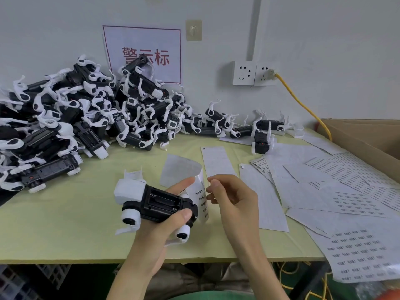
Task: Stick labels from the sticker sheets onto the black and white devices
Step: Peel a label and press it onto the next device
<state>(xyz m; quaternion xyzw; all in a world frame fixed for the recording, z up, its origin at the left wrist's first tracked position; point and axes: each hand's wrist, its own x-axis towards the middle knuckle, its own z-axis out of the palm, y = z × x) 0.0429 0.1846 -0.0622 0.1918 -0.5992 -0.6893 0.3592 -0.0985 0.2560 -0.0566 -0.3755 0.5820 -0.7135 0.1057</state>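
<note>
1. Pile of black and white devices [75,118] fills the far-left of the worktop [65,234], stacked against the wall. Too tangled to count.
2. Wall sign [142,55] behind the pile has a red border and three big red characters, "警示标". A device on top of the pile partly covers the first one.
3. Held device [155,204] is front-centre, above the worktop, belly-up. Body is black with a recessed bay showing, white block at its left end, white round joints at the corners.
4. Left grip [164,224] is wrapped round that device from below. Thumb sits on the near edge and the forefinger lies straight along the far side.
5. Curled sticker sheet [200,200] stands at the device's right end, against the left forefinger tip. It carries one column of small black print, too small to read.
6. Right grip [233,204] has thumb and forefinger tips close together at the sheet's right edge, other fingers curled. Cannot tell whether they pinch a label.
7. Loose on the worktop behind the hands are one curled blank piece [179,169] and two long pale strips [216,161].
8. A small group of devices [259,131] sits at the back, right of the pile. Exact number is unclear.
9. Two wall sockets [255,73] are side by side, and a yellow cable [303,105] is plugged into the right one.
10. Overlapping printed sticker sheets [357,252] cover the right side with rows of small black labels, unreadable. Cardboard box [368,135] sits at far right.
</note>
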